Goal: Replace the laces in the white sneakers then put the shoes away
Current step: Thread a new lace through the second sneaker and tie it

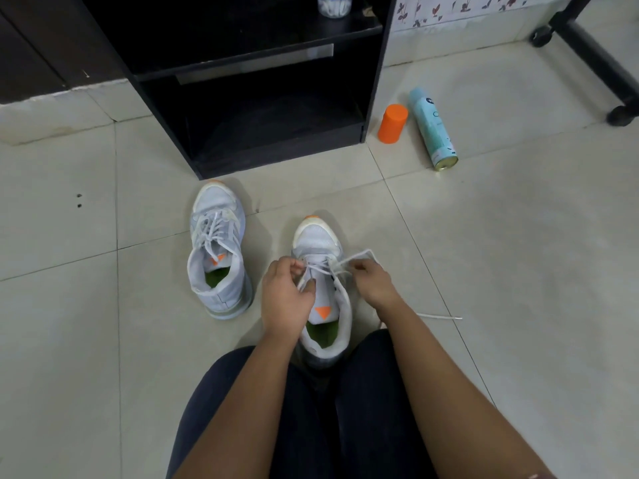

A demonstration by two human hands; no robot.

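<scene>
The person is sitting on the pale tiled floor (518,271) and lacing the second shoe. This white mesh sneaker with an orange tongue mark (323,243) is lying at the centre of the frame, between the knees, with its toe pointing up the frame. The left hand (287,292) is pinching the flat white cloth lace (358,254) in curled fingers near the lower eyelets. The right hand (371,281) is gripping the other strand, which is looping toward the upper right while one end is trailing onto the tiles at the right.

Only the lower rows seem to be crossing, so this shoe is probably in the early part of its lacing. The next move is calling for feeding a tip through the next eyelet up and evening the two ends. The matching white laced sneaker (218,250) is standing just left of centre, apparently finished.

At upper centre, a black open-fronted shelf unit (377,81) is carrying a clear plastic jar (333,6) holding white sticks, perhaps cotton buds. Its lower compartment is too dark to read. To its right, an orange plastic cylinder (392,123) is standing closed and a teal spray can (432,127) is lying on its side, both hiding their contents.
</scene>
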